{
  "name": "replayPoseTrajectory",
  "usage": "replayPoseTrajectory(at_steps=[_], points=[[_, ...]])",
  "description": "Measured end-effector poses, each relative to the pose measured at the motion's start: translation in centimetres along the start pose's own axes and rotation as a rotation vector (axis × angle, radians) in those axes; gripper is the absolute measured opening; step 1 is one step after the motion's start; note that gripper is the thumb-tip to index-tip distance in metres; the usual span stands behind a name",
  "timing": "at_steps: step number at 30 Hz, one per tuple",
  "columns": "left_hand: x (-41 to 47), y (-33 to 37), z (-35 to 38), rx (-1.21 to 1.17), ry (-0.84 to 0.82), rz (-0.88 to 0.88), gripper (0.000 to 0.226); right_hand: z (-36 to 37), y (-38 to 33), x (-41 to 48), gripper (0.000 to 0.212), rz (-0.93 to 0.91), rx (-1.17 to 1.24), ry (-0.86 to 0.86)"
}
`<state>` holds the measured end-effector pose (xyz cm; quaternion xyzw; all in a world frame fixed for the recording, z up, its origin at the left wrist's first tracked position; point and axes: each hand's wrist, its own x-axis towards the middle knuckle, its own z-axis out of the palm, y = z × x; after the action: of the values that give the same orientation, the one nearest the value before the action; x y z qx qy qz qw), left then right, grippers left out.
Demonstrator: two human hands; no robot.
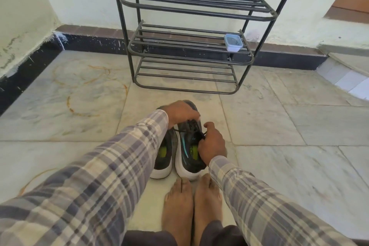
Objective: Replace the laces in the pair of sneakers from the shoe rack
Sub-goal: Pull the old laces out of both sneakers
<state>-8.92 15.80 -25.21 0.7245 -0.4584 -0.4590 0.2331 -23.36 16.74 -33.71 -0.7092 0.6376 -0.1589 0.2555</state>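
Two dark grey sneakers with white soles stand side by side on the floor in front of my bare feet. The left sneaker (pixel 163 158) is partly hidden by my left sleeve. The right sneaker (pixel 188 156) has a teal stripe and a black lace (pixel 180 131) across its top. My left hand (pixel 180 113) curls over the front of the right sneaker and holds it at the lacing. My right hand (pixel 212 143) pinches the lace at the sneaker's right side.
A black metal shoe rack (pixel 191 46) stands against the wall straight ahead, with a small lidded plastic box (pixel 233 43) on its third shelf. My bare feet (pixel 191 205) rest just behind the sneakers. Marble floor spreads to both sides.
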Motion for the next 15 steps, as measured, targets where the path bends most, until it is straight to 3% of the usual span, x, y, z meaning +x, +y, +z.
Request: replayPoseTrajectory(at_steps=[2,4,5,6,8,9,11,13,15], points=[[-0.1,-0.5,0.5,-0.389,0.036,0.008,0.016,-0.3,-0.5,0.2,0.032,-0.002,-0.006,0.016],[0.0,-1.1,1.2,-0.574,0.064,0.048,0.019,-0.8,-0.6,0.7,0.030,-0.006,-0.020,0.042],[0.1,-1.2,1.3,-0.494,0.101,0.082,0.023,-1.0,-0.5,1.0,0.029,-0.014,-0.038,0.049],[0.3,-1.2,1.3,-0.263,0.126,0.122,0.028,-1.3,-0.3,1.2,0.028,-0.022,-0.069,0.051],[0.8,-0.8,1.4,0.407,0.113,0.156,0.036,-1.6,0.4,1.4,0.028,-0.035,-0.138,0.041],[1.1,-0.4,1.6,0.629,0.086,0.142,0.038,-1.6,0.7,1.5,0.030,-0.035,-0.157,0.034],[1.4,0.9,1.9,0.727,0.077,0.127,0.035,-1.4,1.1,1.7,0.033,-0.025,-0.172,0.024],[1.7,1.7,1.8,0.333,0.119,0.084,0.024,-1.3,1.3,2.0,0.031,-0.002,-0.184,0.014],[2.0,1.8,1.5,-0.453,0.144,0.007,0.021,-1.5,1.8,2.5,0.034,0.027,-0.182,0.003]])
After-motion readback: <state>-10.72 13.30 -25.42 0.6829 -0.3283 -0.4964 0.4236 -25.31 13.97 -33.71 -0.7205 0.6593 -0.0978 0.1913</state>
